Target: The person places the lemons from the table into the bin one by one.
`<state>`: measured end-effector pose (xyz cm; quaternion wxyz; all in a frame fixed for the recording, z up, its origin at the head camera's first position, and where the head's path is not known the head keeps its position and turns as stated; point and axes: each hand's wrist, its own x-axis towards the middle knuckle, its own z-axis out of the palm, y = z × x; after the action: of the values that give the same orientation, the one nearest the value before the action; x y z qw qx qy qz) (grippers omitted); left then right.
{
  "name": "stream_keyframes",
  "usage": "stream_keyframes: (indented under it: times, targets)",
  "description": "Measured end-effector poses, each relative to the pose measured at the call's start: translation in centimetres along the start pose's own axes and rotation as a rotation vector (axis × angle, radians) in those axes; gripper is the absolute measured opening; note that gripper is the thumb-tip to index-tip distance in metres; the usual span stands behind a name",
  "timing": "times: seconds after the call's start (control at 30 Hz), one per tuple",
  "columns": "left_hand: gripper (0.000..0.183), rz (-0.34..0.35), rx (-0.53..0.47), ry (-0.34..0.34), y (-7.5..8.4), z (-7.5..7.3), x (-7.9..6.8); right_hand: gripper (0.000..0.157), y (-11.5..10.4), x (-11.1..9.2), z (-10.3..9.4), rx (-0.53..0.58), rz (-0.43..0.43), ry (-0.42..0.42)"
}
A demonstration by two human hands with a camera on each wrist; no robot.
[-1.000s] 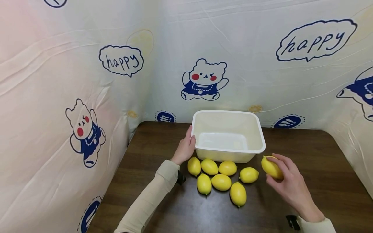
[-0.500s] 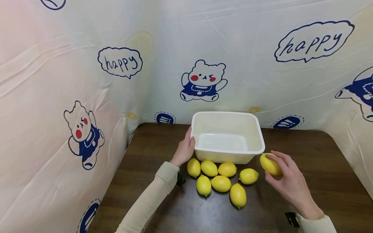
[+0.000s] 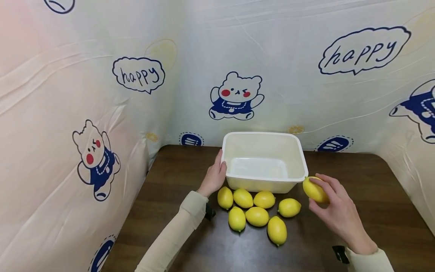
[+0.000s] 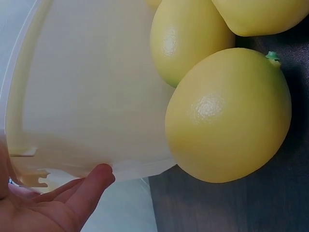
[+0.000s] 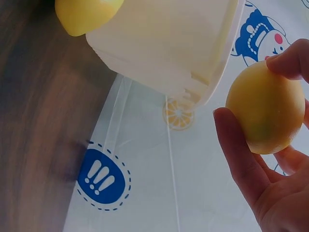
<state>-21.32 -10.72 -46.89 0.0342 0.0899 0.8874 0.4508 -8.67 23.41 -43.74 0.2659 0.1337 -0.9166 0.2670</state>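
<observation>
A white plastic tub (image 3: 265, 184) stands at the back of the table, with nothing inside it in the head view. My left hand (image 3: 214, 176) grips its left end below the rim; in the left wrist view the thumb lies against the wall. Between the thumb and fingers of my right hand (image 3: 341, 213) is a lemon (image 3: 314, 190), held up beside the tub's front right corner. The right wrist view shows this lemon (image 5: 265, 108) pinched at its sides. In front of the tub lie several more lemons, the nearest to my left hand being one lemon (image 4: 229, 116) by the tub wall.
The dark wooden table (image 3: 238, 257) ends at a pale printed cloth (image 3: 190, 94) that hangs behind and along both sides. One lemon (image 3: 277, 231) lies closest to the front, and another lemon (image 3: 289, 207) sits at the right of the group.
My right hand has lifted slightly and drifted toward the tub's front right corner with its lemon. The left hand keeps its grip. The head view has tilted up a little.
</observation>
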Motion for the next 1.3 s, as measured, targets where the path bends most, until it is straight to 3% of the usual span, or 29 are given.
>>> stream_keyframes:
  times: [0.33, 0.93, 1.3]
  targets:
    - [0.057, 0.01, 0.0, 0.012, -0.1, 0.0, 0.0, 0.057, 0.0, 1.0, -0.2, -0.013, -0.049, 0.026]
    - [0.057, 0.022, -0.017, 0.016, 0.1, 0.0, 0.0, 0.058, -0.2, 2.7, -0.6, 0.044, -0.065, 0.028]
    - [0.057, 0.002, -0.006, 0.023, 0.1, 0.1, 0.0, 0.055, -0.2, 3.3, -0.6, 0.046, -0.1, 0.033]
